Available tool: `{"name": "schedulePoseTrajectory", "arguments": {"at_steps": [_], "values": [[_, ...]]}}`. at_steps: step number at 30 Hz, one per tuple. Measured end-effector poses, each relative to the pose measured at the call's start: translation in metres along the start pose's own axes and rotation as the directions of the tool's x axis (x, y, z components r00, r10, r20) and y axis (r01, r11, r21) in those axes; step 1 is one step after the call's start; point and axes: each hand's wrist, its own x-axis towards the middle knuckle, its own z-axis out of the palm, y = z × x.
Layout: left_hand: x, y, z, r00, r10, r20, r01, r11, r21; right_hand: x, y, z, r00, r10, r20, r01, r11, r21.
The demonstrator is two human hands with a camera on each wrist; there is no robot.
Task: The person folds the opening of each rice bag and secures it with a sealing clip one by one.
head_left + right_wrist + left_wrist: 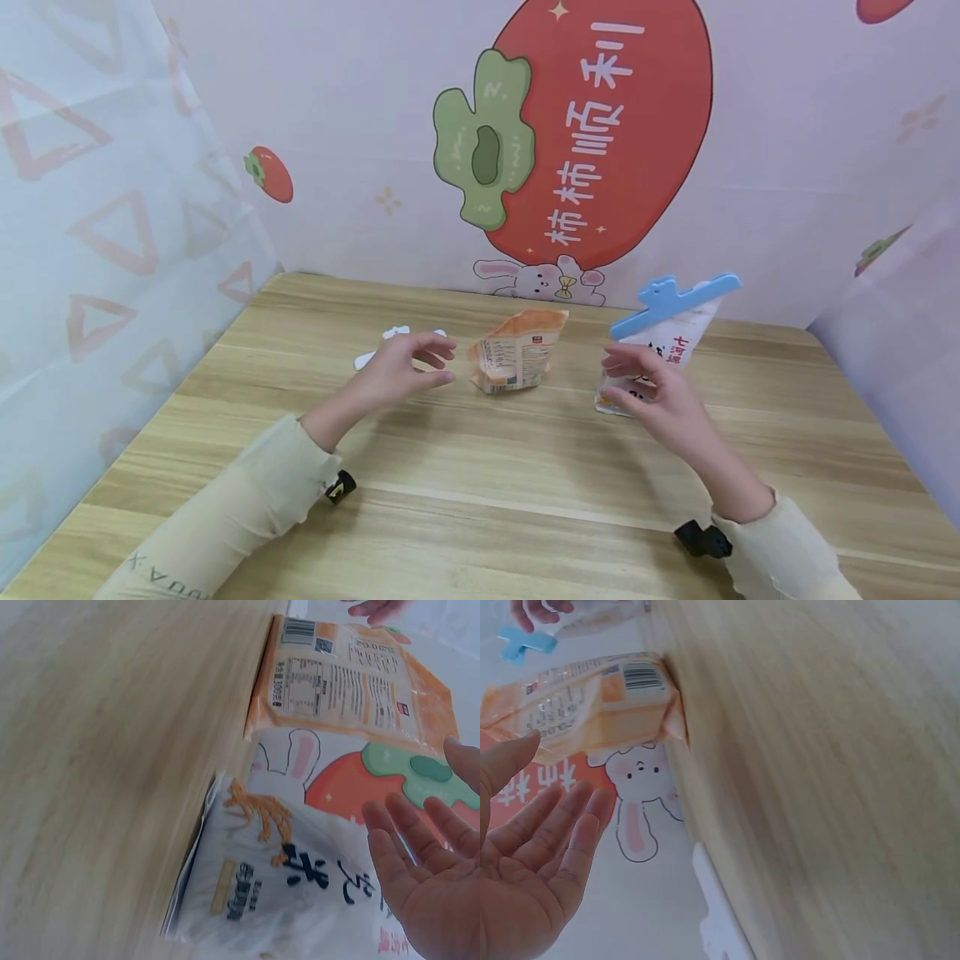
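An orange-and-clear printed bag (517, 357) stands upright on the table between the two hands, its top slanting to a point. Just left of it hovers my left hand (401, 367), fingers loosely bent and nothing held. Behind that hand lies a flat white piece with a bumpy edge (718, 911), mostly covered in the head view. A white rice bag (277, 877) stands at the right, with a long blue bag clip (675, 304) across its slanted top. My right hand (663, 396), relaxed and holding nothing, is in front of this bag and overlaps it in the head view.
The wood-grain table (480, 500) meets a patterned cloth backdrop (360, 100) at the rear, and cloth also rises along the left and right sides. A dark wrist camera (340, 487) sits at the left cuff, another dark camera (703, 540) at the right.
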Motion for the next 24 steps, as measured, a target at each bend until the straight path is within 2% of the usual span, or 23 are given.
{"name": "schedulePoseTrajectory", "arguments": {"at_steps": [6, 10, 17, 24], "values": [[0.011, -0.004, 0.006, 0.999, -0.041, 0.030, 0.042, 0.999, -0.008, 0.012, -0.005, 0.014, 0.995, 0.068, 0.068, -0.070, 0.997, 0.032], [0.018, -0.005, 0.012, 0.998, -0.047, 0.044, 0.047, 0.999, 0.010, 0.020, -0.005, 0.025, 0.991, 0.096, 0.095, -0.100, 0.994, 0.046], [0.027, -0.005, 0.023, 0.994, -0.085, 0.067, 0.083, 0.996, 0.031, 0.034, -0.005, 0.042, 0.983, 0.114, 0.140, -0.127, 0.988, 0.086], [0.032, -0.007, 0.036, 0.993, -0.105, 0.055, 0.104, 0.994, 0.016, 0.045, -0.006, 0.054, 0.976, 0.135, 0.172, -0.152, 0.985, 0.085]]}}
